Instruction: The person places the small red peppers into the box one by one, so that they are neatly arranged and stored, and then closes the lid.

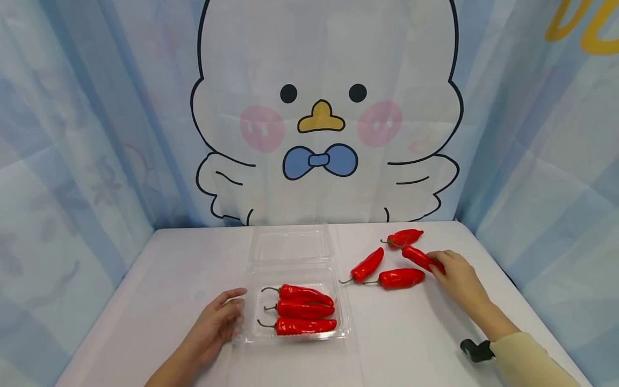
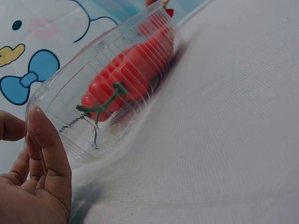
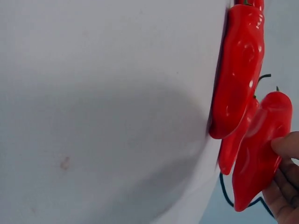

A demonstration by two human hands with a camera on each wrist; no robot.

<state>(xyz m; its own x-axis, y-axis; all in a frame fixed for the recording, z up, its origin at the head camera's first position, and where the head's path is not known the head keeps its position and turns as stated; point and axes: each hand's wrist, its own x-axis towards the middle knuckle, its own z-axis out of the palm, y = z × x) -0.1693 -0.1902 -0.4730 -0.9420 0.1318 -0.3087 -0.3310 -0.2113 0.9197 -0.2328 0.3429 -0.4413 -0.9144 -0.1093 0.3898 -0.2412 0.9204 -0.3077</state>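
In the head view, my right hand (image 1: 456, 277) pinches a red chili pepper (image 1: 417, 258) by its near end, over the right side of the table. The right wrist view shows this pepper (image 3: 264, 149) between thumb and fingers. Three more loose peppers lie around it: one behind (image 1: 405, 237), one to the left (image 1: 367, 265) and one in front (image 1: 401, 278). My left hand (image 1: 217, 325) is at the left side of a clear plastic clamshell box (image 1: 345, 322), fingers loosely bent, fingertips touching its edge. Three peppers (image 1: 306, 309) lie side by side inside, stems leftward.
The box's clear lid (image 1: 292, 244) lies folded back toward the rear of the white table (image 1: 193, 263). A dark green object (image 1: 476, 350) is beside the right sleeve. Printed curtains (image 1: 319, 54) hang behind and at both sides.
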